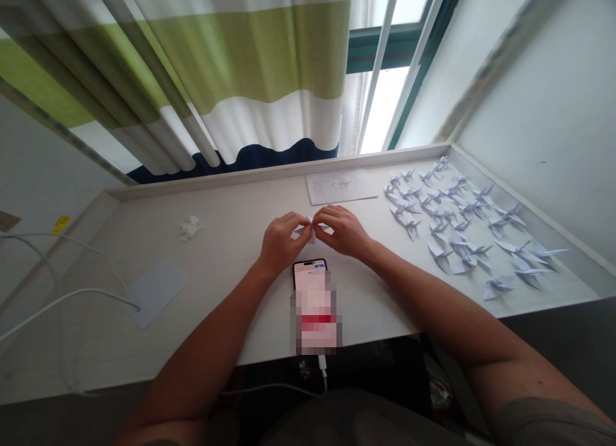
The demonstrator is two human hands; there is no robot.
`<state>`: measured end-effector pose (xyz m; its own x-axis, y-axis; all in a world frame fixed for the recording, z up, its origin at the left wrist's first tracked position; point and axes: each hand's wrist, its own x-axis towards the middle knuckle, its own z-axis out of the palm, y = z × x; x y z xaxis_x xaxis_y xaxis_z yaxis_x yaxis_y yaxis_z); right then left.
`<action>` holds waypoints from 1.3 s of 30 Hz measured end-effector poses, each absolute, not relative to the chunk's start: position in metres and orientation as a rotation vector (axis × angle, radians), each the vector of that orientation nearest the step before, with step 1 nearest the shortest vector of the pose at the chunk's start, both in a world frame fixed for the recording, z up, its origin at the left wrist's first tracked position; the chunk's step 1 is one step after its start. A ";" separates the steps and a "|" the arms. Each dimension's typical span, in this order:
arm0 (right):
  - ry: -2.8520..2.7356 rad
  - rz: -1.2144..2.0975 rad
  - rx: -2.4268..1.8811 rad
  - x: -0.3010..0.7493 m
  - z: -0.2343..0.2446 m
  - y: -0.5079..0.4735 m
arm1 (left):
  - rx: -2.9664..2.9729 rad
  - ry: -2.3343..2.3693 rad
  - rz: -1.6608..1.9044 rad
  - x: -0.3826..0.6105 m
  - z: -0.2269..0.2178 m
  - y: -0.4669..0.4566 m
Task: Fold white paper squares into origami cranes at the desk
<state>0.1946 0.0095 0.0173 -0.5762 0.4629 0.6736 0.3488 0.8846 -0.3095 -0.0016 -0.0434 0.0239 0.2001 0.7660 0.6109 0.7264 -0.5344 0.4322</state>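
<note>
Between both hands is a small white folded paper crane, held just above the middle of the table. My left hand pinches it from the left with thumb and fingertips. From the right, my right hand pinches it too, and the two sets of fingertips nearly meet. Fingers cover much of the paper, so only its pointed parts show. Just below the hands, on the near side, lies a phone with a lit, partly blurred screen and a cable plugged into its lower end.
Many folded paper cranes stand on the right of the white table. A printed sheet or booklet lies behind the hands. Crumpled white paper and a flat paper square under a white cable lie left. Raised edging borders the back.
</note>
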 end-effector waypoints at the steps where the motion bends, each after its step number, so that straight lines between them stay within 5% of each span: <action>1: -2.198 0.218 -0.604 0.194 0.017 0.009 | 2.372 1.497 1.332 -0.001 0.024 -0.043; 6: -2.105 0.448 -0.601 0.191 0.012 0.005 | 2.278 1.427 1.499 -0.003 0.022 -0.041; 39: -1.447 1.439 -0.710 0.183 0.013 0.008 | 1.414 1.117 1.054 0.000 0.017 -0.041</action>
<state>0.1832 0.0081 0.0126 -0.3885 0.8959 0.2155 -0.2108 0.1413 -0.9673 0.0003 -0.0413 0.0167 0.1911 0.9805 0.0458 0.1023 -0.0663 0.9925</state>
